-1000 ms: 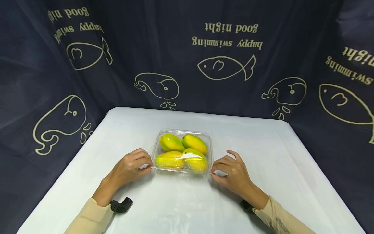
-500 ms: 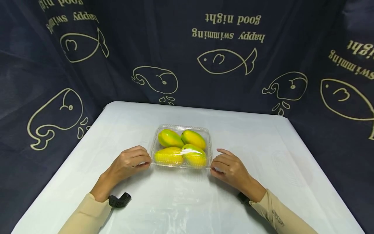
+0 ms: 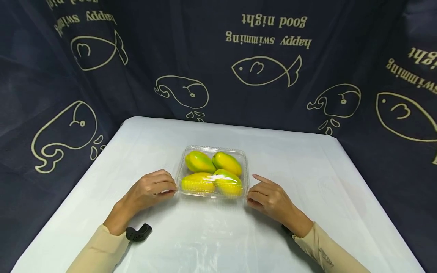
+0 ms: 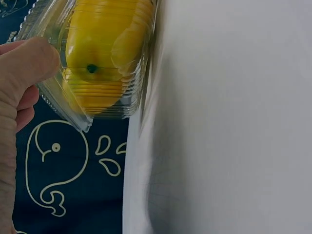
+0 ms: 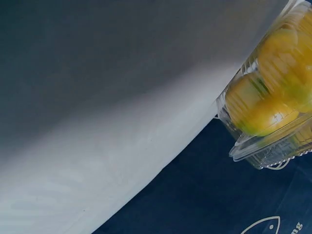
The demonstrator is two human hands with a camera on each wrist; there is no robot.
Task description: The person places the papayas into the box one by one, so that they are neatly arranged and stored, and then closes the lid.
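A clear plastic clamshell box (image 3: 213, 149) stands on the white table with its lid down. Inside lie several yellow-green mangoes (image 3: 199, 162), seen through the plastic. My left hand (image 3: 148, 191) pinches the box's rim near its front left corner; in the left wrist view the thumb (image 4: 36, 61) presses on that rim. At the front right corner my right hand (image 3: 271, 199) has its curled fingertips against the rim, the index finger lifted outward. The right wrist view shows the box's rim corner (image 5: 239, 151) but not the hand itself.
The white-covered table (image 3: 211, 235) reaches back to a dark blue curtain (image 3: 211, 38) with fish and whale drawings. A black wrist device (image 3: 139, 232) sits at the left wrist, below the beige sleeve (image 3: 102, 248).
The whole scene sits slightly higher in the head view, as the camera has tipped down a little. The right index finger has lowered slightly. Both hands stay at the box's front corners.
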